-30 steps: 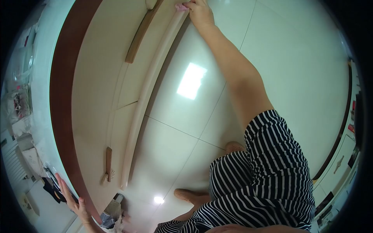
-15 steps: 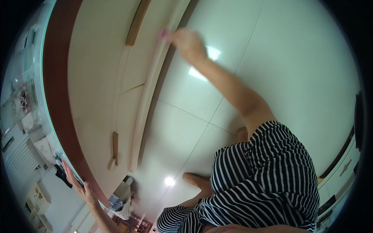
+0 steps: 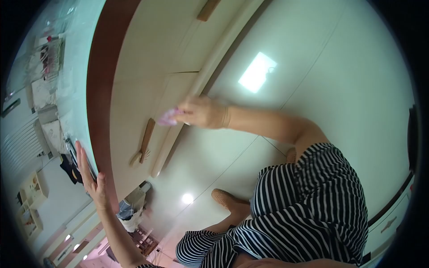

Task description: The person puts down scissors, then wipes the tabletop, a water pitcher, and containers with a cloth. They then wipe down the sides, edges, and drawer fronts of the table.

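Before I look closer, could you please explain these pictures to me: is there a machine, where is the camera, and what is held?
There is no machine: these are a person's bare hands, and every picture comes from one camera worn on the head. The right hand holds a soft pink thing, probably a cloth, blurred, in front of the pale cabinet front. The left hand is open at the edge of the glossy top, where several small items lie, too unclear to name.

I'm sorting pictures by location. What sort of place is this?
Probably a room in a home: there's a cream cabinet with wooden handles, glossy floor tiles and a small shelf unit.
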A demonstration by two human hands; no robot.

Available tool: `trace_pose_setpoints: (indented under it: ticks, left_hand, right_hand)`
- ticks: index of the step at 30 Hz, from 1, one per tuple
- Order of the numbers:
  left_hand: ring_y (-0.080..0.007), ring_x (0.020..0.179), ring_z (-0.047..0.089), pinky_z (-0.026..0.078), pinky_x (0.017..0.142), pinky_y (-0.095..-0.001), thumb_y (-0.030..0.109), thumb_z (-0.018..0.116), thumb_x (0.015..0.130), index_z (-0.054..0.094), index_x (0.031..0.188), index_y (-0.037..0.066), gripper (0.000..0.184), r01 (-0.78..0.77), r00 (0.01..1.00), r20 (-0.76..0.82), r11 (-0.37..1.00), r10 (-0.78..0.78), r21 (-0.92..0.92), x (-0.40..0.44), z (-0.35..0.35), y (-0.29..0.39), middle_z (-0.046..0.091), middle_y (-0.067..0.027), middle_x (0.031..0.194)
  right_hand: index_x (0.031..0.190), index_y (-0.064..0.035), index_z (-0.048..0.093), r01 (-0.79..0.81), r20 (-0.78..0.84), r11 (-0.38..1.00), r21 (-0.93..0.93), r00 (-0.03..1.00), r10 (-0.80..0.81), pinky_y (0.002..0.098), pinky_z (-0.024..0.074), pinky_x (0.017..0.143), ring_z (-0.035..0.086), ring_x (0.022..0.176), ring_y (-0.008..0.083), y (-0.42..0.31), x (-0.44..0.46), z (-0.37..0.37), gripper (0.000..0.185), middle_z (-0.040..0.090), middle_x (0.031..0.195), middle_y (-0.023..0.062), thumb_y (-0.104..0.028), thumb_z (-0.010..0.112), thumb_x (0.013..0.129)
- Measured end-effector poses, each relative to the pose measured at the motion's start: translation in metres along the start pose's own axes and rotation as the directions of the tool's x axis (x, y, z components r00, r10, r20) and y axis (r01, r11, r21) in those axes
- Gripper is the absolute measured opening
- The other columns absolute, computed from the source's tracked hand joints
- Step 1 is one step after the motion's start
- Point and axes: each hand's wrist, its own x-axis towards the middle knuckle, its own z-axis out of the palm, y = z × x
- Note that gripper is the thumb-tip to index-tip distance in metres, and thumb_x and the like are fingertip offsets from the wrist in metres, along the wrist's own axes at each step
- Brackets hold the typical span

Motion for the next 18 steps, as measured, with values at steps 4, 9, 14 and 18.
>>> trace_pose_setpoints:
  ticks: [4, 9, 14, 18]
  left_hand:
    - [-0.0348, 0.148, 0.029, 0.019, 0.12, -0.0489, 0.063, 0.053, 0.093, 0.042, 0.15, 0.005, 0.082, 0.009, 1.0, -0.026, 1.0, -0.009, 0.0, -0.001, 0.002, -0.001, 0.034, -0.0189, 0.158]
    - [-0.0352, 0.146, 0.033, 0.023, 0.119, -0.0493, 0.063, 0.056, 0.091, 0.046, 0.147, 0.005, 0.082, 0.008, 0.998, -0.06, 1.0, -0.01, -0.027, 0.005, 0.005, 0.007, 0.038, -0.0191, 0.156]
    - [-0.0352, 0.146, 0.032, 0.023, 0.12, -0.0489, 0.064, 0.057, 0.09, 0.046, 0.148, 0.006, 0.082, 0.012, 0.999, -0.049, 0.999, -0.013, -0.039, 0.008, 0.004, 0.01, 0.038, -0.0183, 0.156]
    - [-0.035, 0.147, 0.031, 0.023, 0.12, -0.0483, 0.063, 0.057, 0.091, 0.046, 0.148, 0.007, 0.081, 0.03, 0.999, -0.032, 0.998, -0.031, -0.051, 0.001, 0.015, 0.0, 0.036, -0.0182, 0.157]
  right_hand:
    - [0.1, -0.01, 0.069, -0.162, -0.634, 0.944, -0.289, 0.771, -0.061, 0.0382, 0.0524, 0.071, 0.061, 0.092, 0.024, 0.035, 0.097, -0.119, 0.014, 0.062, 0.098, 0.0111, -0.005, 0.059, 0.091]
    - [0.112, 0.0053, 0.064, -0.46, -0.93, 0.824, -0.332, 0.307, -0.203, 0.0347, 0.0491, 0.087, 0.058, 0.098, 0.0278, 0.064, 0.168, -0.162, 0.021, 0.054, 0.108, 0.0152, 0.006, 0.053, 0.095]
    - [0.099, -0.0032, 0.068, -0.158, -0.854, 0.944, -0.288, 0.49, -0.178, 0.0367, 0.0501, 0.074, 0.058, 0.092, 0.0293, -0.001, 0.142, -0.058, 0.023, 0.061, 0.101, 0.0118, 0.007, 0.06, 0.081]
    - [0.107, -0.0082, 0.071, 0.237, -0.286, 0.909, -0.344, 0.895, -0.341, 0.0347, 0.052, 0.076, 0.06, 0.089, 0.0232, -0.026, 0.091, 0.009, 0.023, 0.064, 0.098, 0.0034, -0.006, 0.07, 0.084]
